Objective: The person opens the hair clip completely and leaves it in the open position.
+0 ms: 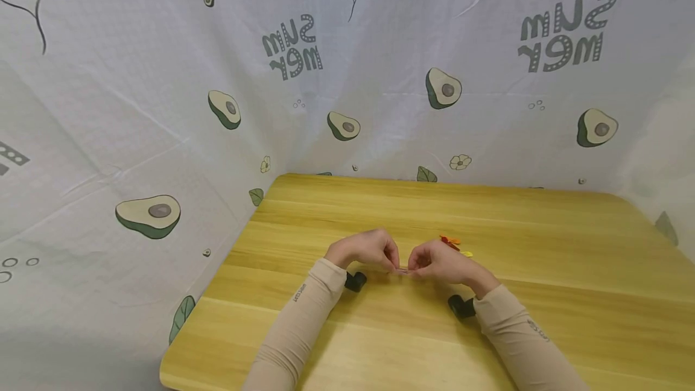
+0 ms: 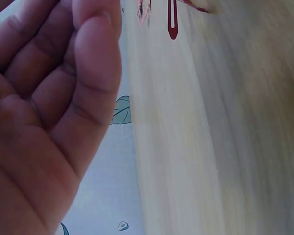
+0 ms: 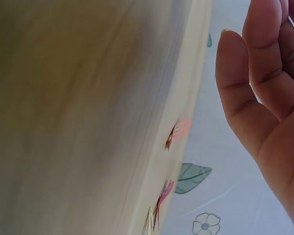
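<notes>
In the head view my left hand and right hand meet over the table, thumbs and fingertips pinching opposite ends of a small, thin pinkish piece. It is too small there to tell its kind. Just beyond the right hand lie red and orange hair clips and a yellow hair clip. A dark red snap hair clip with a long slot appears at the top of the left wrist view. The right wrist view has a pink clip and a yellow clip near the table edge.
The wooden table has rounded corners. A pale curtain printed with avocados hangs behind it and on its left. Black wrist devices sit beneath both cuffs.
</notes>
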Motion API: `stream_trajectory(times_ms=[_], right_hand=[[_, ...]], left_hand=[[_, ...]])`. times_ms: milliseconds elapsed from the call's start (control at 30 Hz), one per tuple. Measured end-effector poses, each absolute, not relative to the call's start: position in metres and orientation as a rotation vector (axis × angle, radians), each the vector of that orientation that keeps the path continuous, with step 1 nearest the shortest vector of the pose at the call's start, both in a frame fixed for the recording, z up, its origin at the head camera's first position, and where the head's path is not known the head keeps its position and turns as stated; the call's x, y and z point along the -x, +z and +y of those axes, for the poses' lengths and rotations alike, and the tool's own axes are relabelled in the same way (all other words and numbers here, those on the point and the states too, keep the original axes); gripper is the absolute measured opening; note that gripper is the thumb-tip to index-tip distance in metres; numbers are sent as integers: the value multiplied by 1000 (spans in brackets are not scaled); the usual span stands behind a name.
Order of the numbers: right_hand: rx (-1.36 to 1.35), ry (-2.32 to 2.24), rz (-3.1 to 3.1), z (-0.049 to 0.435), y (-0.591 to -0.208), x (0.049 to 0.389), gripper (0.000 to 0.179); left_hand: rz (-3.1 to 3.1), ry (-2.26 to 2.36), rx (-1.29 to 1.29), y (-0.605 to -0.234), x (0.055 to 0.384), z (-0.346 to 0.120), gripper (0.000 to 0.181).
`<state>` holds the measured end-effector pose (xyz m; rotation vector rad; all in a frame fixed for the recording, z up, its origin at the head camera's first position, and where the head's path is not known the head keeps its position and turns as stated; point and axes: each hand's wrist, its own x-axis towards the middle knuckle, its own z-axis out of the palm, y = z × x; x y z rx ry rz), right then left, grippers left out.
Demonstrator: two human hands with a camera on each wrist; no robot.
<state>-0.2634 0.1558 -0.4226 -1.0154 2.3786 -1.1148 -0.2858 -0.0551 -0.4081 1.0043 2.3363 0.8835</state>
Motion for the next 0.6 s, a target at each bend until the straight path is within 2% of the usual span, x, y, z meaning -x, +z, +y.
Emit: stream_trajectory(times_ms=[600], right_hand=[[1136, -942, 2438, 146, -426, 259, 4]], left_hand=[[2395, 710, -1005, -411, 280, -51, 8]])
